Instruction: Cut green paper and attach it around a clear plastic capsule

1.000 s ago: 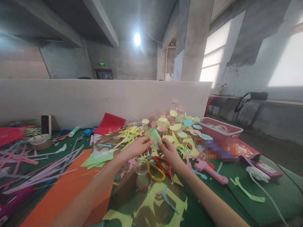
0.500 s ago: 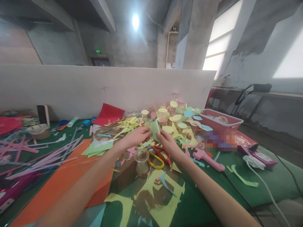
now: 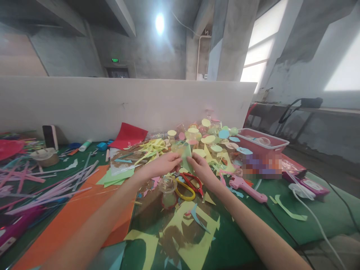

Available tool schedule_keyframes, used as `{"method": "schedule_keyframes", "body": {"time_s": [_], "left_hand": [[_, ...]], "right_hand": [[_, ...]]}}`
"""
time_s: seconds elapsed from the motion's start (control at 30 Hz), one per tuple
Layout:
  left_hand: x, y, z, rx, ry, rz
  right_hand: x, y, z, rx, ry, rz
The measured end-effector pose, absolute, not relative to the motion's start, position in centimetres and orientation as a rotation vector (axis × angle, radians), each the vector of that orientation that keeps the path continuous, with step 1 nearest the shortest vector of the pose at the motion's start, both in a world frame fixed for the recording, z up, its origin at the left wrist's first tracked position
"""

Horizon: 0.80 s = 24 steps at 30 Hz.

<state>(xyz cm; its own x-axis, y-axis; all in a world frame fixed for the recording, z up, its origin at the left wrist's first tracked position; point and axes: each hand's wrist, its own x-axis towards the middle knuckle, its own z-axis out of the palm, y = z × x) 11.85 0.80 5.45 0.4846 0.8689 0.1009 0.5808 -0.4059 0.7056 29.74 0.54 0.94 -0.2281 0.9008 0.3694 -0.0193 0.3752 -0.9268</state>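
A small folded piece of light green paper (image 3: 186, 157) is held up over the middle of the table. My left hand (image 3: 168, 163) pinches its left side, and my right hand (image 3: 198, 165) grips its right edge. Just below the hands lie scissors with yellow handles (image 3: 186, 191) and a second pair with red handles (image 3: 197, 185). To their left stands a small clear plastic cup piece (image 3: 168, 187) with a waisted shape. Nearer to me is a cut-up sheet of yellow-green paper (image 3: 194, 232) with a blue scrap (image 3: 198, 217) on it.
A pink glue gun (image 3: 247, 189) with a black cord lies at right, near a pink basket (image 3: 261, 144). Orange paper (image 3: 84, 217) and pink strips (image 3: 62, 191) cover the left. Paper-topped clear pieces (image 3: 208, 139) crowd the back, before a white partition (image 3: 126, 105).
The green paper has turned in my fingers and now stands more upright and narrower. My hands have shifted only slightly; the things on the table have stayed put.
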Motion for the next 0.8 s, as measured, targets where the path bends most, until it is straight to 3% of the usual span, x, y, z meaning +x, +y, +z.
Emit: {"method": "schedule_keyframes", "body": {"time_s": [0.8], "left_hand": [[12.0, 0.2, 5.9, 2.116, 1.243, 0.535]], "right_hand": [[29.6, 0.9, 0.7, -0.714, -1.579, 1.159]]}}
